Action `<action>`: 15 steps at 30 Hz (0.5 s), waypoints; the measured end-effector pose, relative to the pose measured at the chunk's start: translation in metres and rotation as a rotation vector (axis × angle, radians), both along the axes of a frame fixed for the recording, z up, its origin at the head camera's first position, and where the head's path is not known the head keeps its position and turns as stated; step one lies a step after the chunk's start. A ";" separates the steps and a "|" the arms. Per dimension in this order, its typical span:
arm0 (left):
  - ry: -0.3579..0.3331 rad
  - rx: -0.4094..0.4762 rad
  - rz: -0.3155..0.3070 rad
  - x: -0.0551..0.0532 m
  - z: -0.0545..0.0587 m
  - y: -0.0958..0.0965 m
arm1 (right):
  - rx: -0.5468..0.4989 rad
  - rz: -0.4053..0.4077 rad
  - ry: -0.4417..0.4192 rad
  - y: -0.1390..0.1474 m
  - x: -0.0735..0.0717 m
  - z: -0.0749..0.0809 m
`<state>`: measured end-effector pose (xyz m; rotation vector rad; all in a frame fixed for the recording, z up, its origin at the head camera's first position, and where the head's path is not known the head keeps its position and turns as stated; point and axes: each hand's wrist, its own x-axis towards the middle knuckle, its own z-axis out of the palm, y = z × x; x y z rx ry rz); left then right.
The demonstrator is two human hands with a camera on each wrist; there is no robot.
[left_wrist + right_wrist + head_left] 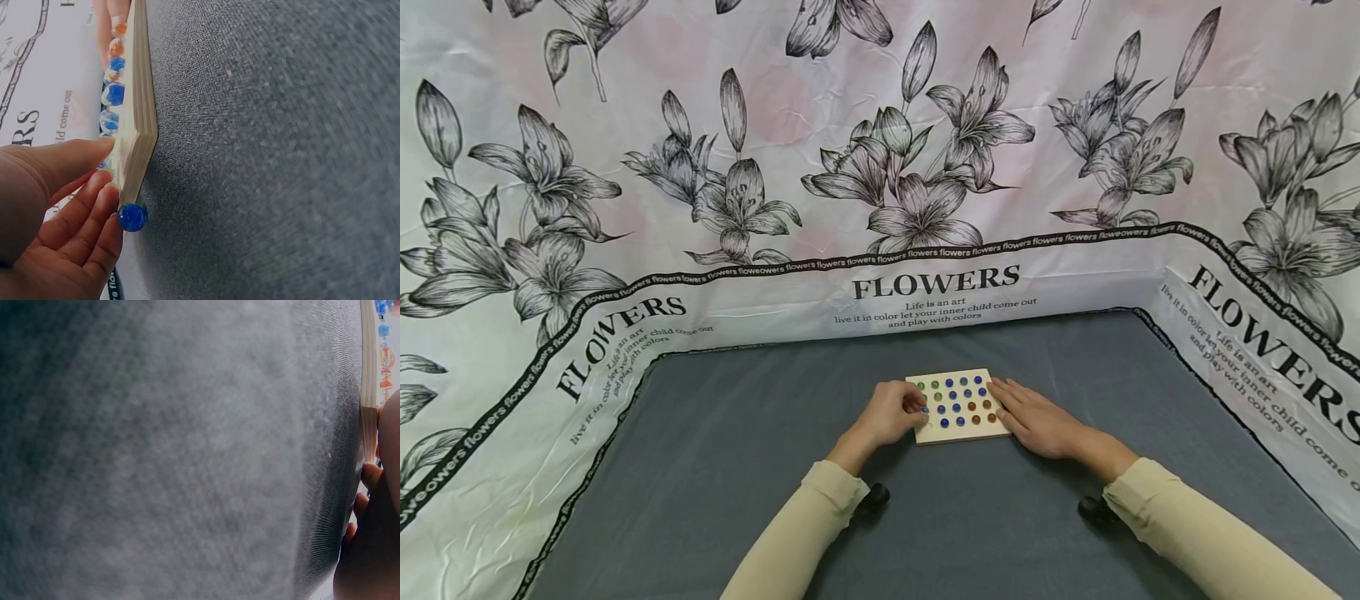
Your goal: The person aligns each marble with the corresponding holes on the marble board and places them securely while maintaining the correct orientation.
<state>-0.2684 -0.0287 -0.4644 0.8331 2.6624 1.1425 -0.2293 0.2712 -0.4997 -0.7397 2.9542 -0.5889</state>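
Observation:
A pale wooden board (pixel 966 429) with rows of glass marbles lies on the grey cloth. Green marbles sit at its far left, blue ones through the middle and orange-brown ones at the near right. At the board's left edge, my left hand (pixel 887 413) has its thumb and bent fingers around a blue marble (pixel 924 409). In the left wrist view, a blue marble (pixel 132 217) shows right at the fingertips, beside the board's edge. Flat along the opposite edge, my right hand (pixel 1037 421) rests with fingers extended, touching the board and partly covering its side.
Dark grey cloth (pixel 737 467) covers the table around the board. A white sheet printed with flowers (pixel 917 208) and lettering rises behind it and along both sides. Black wrist devices (pixel 874 497) show beneath the cream sleeves (pixel 801 521).

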 end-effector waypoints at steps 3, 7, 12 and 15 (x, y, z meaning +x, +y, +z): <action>0.005 -0.005 0.007 0.000 -0.001 0.001 | 0.002 -0.003 -0.002 0.000 -0.001 -0.001; 0.004 -0.006 0.013 0.000 -0.003 0.000 | 0.002 0.000 0.015 -0.001 -0.001 -0.002; 0.004 0.001 0.006 -0.001 -0.003 -0.004 | -0.009 0.009 0.062 -0.003 0.003 0.000; 0.016 0.008 -0.002 -0.002 -0.004 -0.008 | -0.013 0.011 0.074 -0.003 0.004 0.001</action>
